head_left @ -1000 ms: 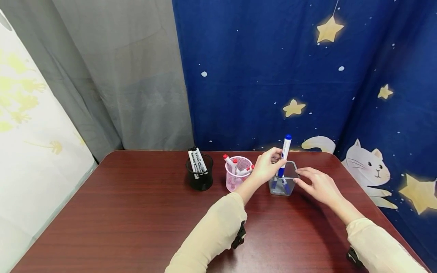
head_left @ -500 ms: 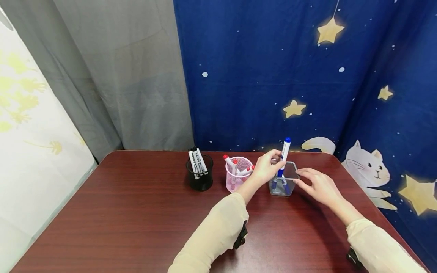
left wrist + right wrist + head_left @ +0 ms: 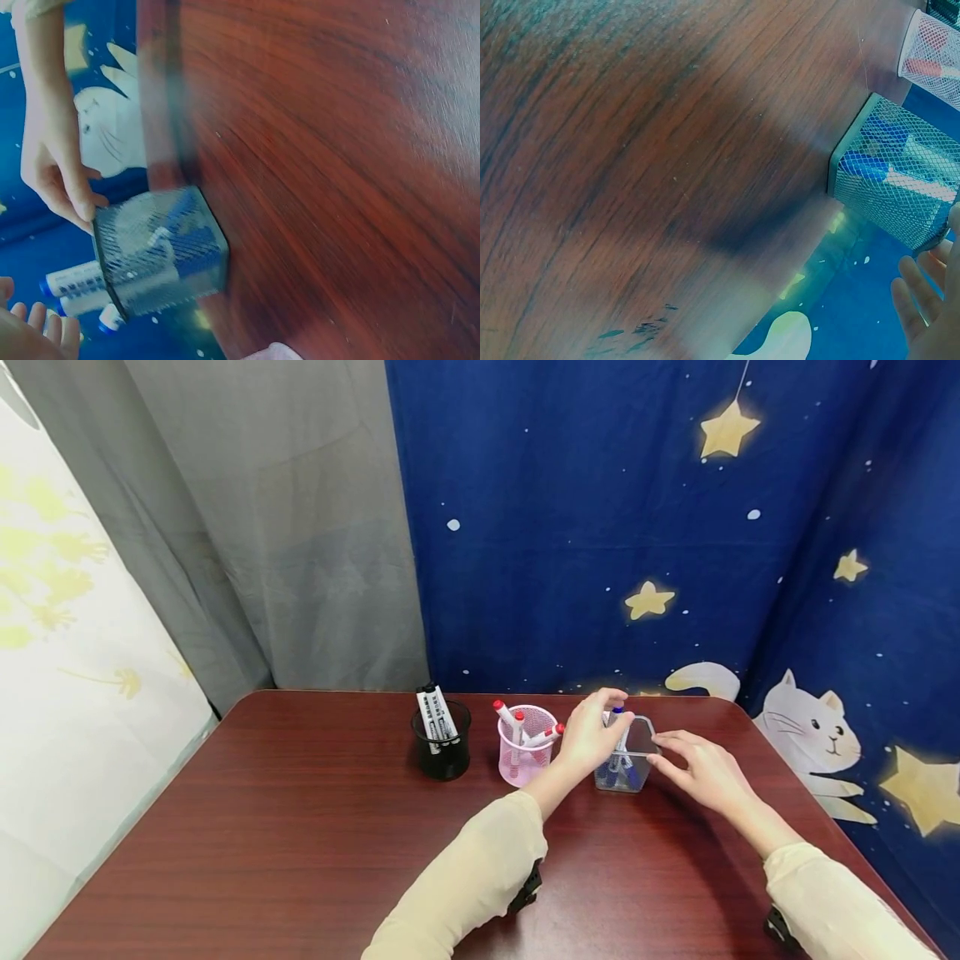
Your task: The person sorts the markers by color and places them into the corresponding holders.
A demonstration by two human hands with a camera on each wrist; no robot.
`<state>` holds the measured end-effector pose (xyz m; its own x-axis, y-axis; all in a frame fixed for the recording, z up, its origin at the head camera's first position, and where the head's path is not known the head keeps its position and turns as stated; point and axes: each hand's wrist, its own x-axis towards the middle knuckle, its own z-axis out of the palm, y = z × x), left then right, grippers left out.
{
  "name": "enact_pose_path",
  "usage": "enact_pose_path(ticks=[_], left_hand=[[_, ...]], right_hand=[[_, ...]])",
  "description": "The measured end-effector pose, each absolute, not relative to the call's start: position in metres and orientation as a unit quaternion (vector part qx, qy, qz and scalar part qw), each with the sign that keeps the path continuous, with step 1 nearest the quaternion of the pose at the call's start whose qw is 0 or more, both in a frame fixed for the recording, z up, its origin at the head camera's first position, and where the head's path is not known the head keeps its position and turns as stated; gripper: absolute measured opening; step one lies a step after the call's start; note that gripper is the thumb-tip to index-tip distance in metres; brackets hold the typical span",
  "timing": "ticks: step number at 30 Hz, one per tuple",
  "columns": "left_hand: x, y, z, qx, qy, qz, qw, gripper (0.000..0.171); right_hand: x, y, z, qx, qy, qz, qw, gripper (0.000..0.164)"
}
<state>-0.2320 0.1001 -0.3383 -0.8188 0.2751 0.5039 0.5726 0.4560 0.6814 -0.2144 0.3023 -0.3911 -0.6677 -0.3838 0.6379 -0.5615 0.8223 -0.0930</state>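
A square grey mesh pen holder (image 3: 640, 779) stands near the back right of the table, holding several white markers with blue ends (image 3: 78, 278). My right hand (image 3: 699, 766) pinches its right rim corner between thumb and fingers; the left wrist view shows these fingertips (image 3: 86, 211) at the rim. Over the opposite side hovers my left hand (image 3: 588, 732), its fingers loosely extended and nothing between them. It partly covers the markers in the head view. Three markers stick out past the rim in the left wrist view.
Left of the holder is a round pink mesh cup (image 3: 513, 774) with red-capped markers (image 3: 519, 727). Farther left stands a black mesh cup (image 3: 442, 766) with black-capped markers (image 3: 437, 714). Curtains (image 3: 525, 568) hang right behind the table's (image 3: 300, 827) back edge.
The blue marker that my left hand gripped upright above the holder has dropped down inside it. The left fingers have let go. My right hand keeps its place at the rim.
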Motion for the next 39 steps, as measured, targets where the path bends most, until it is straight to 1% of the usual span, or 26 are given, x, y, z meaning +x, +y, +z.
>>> enact_pose_path(ticks=[4,7,14,17,22,28,34,39], left_hand=[[-0.222,0.101,-0.333,-0.308,-0.812,-0.462,0.179,0.024],[-0.214,0.101,-0.328,-0.346,-0.789,-0.476,0.174,0.023],[-0.192,0.097,-0.32,-0.424,-0.744,-0.502,0.121,0.02],[-0.184,0.089,-0.317,-0.457,-0.738,-0.483,0.114,0.019],[-0.172,0.066,-0.313,-0.489,-0.742,-0.441,0.13,0.019],[-0.164,0.028,-0.324,-0.501,-0.763,-0.376,0.157,0.024],[-0.163,-0.02,-0.33,-0.455,-0.801,-0.34,0.189,0.036],[-0.166,-0.058,-0.328,-0.414,-0.828,-0.274,0.26,0.047]], right_hand=[[-0.214,0.303,-0.391,0.263,-0.901,0.142,0.314,0.029],[-0.214,0.303,-0.391,0.262,-0.901,0.141,0.314,0.029],[-0.21,0.306,-0.39,0.262,-0.903,0.134,0.314,0.028],[-0.209,0.307,-0.39,0.262,-0.904,0.132,0.311,0.028],[-0.207,0.307,-0.389,0.255,-0.909,0.137,0.301,0.031],[-0.203,0.304,-0.389,0.237,-0.923,0.131,0.274,0.037],[-0.195,0.304,-0.384,0.229,-0.93,0.134,0.256,0.043],[-0.19,0.303,-0.376,0.216,-0.933,0.137,0.254,0.046]])
